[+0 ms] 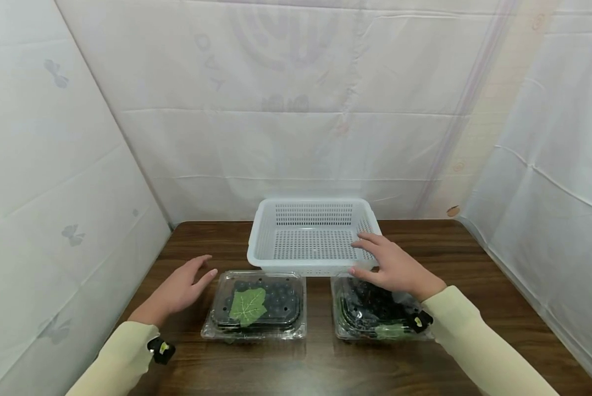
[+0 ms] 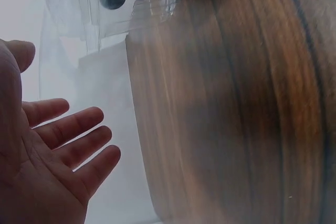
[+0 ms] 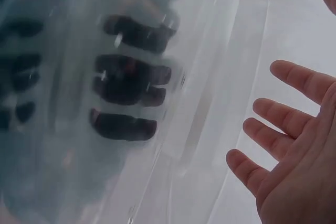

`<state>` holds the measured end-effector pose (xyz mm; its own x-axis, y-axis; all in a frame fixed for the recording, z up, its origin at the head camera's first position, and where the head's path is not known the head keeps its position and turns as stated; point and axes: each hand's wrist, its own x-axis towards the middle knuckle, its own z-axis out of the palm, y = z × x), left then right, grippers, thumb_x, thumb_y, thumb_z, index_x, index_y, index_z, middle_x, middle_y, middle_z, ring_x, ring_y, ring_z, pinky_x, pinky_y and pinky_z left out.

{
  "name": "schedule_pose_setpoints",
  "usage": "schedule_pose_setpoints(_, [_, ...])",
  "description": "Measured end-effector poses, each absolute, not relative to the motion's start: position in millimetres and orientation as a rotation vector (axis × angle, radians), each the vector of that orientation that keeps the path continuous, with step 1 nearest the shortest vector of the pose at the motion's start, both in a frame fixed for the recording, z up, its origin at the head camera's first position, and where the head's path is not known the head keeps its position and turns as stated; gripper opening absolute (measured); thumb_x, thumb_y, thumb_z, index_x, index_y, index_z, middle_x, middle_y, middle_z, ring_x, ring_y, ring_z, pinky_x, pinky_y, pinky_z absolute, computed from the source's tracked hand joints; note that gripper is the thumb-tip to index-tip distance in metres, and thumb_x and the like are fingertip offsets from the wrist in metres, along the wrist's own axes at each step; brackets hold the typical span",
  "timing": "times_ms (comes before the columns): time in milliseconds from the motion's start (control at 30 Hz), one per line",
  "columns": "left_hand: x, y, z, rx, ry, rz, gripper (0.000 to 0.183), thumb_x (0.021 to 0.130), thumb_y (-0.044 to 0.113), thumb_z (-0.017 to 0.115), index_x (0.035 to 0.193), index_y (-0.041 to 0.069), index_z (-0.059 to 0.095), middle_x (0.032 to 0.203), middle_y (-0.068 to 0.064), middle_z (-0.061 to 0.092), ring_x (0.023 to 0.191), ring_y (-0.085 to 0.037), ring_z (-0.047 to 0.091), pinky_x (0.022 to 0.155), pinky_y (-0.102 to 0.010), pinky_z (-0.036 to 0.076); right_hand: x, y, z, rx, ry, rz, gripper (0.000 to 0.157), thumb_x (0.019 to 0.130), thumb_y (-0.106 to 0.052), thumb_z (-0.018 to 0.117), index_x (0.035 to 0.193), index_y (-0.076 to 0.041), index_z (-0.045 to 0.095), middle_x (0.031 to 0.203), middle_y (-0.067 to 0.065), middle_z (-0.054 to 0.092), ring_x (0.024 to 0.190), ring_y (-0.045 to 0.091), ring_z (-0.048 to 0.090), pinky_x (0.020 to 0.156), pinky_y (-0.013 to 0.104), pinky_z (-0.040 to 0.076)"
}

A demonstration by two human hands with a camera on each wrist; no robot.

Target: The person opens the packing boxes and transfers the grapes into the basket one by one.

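Observation:
My left hand (image 1: pixel 183 287) hovers just left of a clear plastic box of dark grapes (image 1: pixel 281 301) with a green leaf (image 1: pixel 248 306) on its lid. In the left wrist view that hand (image 2: pixel 58 156) has its fingers spread and holds nothing. Over the back part of a second clear grape box (image 1: pixel 360 311) hangs my right hand (image 1: pixel 392 267), fingers loosely extended. The right wrist view has this hand (image 3: pixel 294 140) apart from the clear plastic, through which dark grapes (image 3: pixel 123 80) show. My right arm hides part of the second box.
A white perforated basket (image 1: pixel 320 268) stands behind the two boxes on the dark wooden table (image 1: pixel 317 363). White sheets (image 1: pixel 296 137) hang behind the table and along both sides.

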<state>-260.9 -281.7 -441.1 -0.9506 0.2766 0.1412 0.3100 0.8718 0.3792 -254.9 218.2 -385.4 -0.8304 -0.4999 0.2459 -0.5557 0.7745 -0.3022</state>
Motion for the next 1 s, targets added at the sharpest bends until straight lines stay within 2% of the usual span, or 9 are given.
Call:
schedule_pose_setpoints(300, [-249.3, -277.4, -444.5, -0.452, -2.95, -0.755, 0.057, 0.11, 0.041, 0.046, 0.143, -0.005, 0.051, 0.134, -0.024, 0.063, 0.121, -0.041, 0.063, 0.098, -0.059, 0.053, -244.7, 189.1, -384.9, 0.897, -2.813, 0.637, 0.068, 0.095, -0.061, 0.064, 0.145, -0.015, 0.057, 0.159, 0.011, 0.044, 0.148, 0.031, 0.043, 0.114, 0.054, 0.045])
schedule_pose_setpoints(633, [-238.5, -276.7, -448.6, -0.375, -2.953, -0.907, 0.05, 0.11, 0.036, 0.049, 0.14, -0.002, 0.055, 0.133, -0.022, 0.065, 0.122, -0.04, 0.063, 0.098, -0.058, 0.054, -240.3, 168.6, -388.8, 0.96, -2.781, 0.769, 0.06, 0.098, -0.055, 0.063, 0.142, -0.014, 0.06, 0.157, 0.009, 0.048, 0.146, 0.03, 0.045, 0.115, 0.054, 0.044])
schedule_pose_setpoints(800, [-233.8, -277.6, -451.8, -0.349, -2.993, -0.952, 0.048, 0.109, 0.035, 0.051, 0.14, -0.001, 0.056, 0.133, -0.022, 0.065, 0.122, -0.04, 0.063, 0.098, -0.057, 0.054, -235.9, 159.1, -392.7, 1.003, -2.801, 0.843, 0.063, 0.098, -0.058, 0.061, 0.144, -0.014, 0.058, 0.159, 0.007, 0.045, 0.149, 0.027, 0.042, 0.117, 0.053, 0.043])
schedule_pose_setpoints(1000, [-233.2, -278.8, -454.9, -0.343, -3.009, -1.003, 0.041, 0.108, 0.031, 0.054, 0.137, 0.004, 0.061, 0.126, -0.015, 0.069, 0.115, -0.033, 0.066, 0.092, -0.053, 0.056, -227.6, 142.8, -398.3, 1.062, -2.812, 0.876, 0.065, 0.098, -0.06, 0.06, 0.145, -0.014, 0.058, 0.16, 0.007, 0.043, 0.149, 0.025, 0.042, 0.117, 0.05, 0.043])
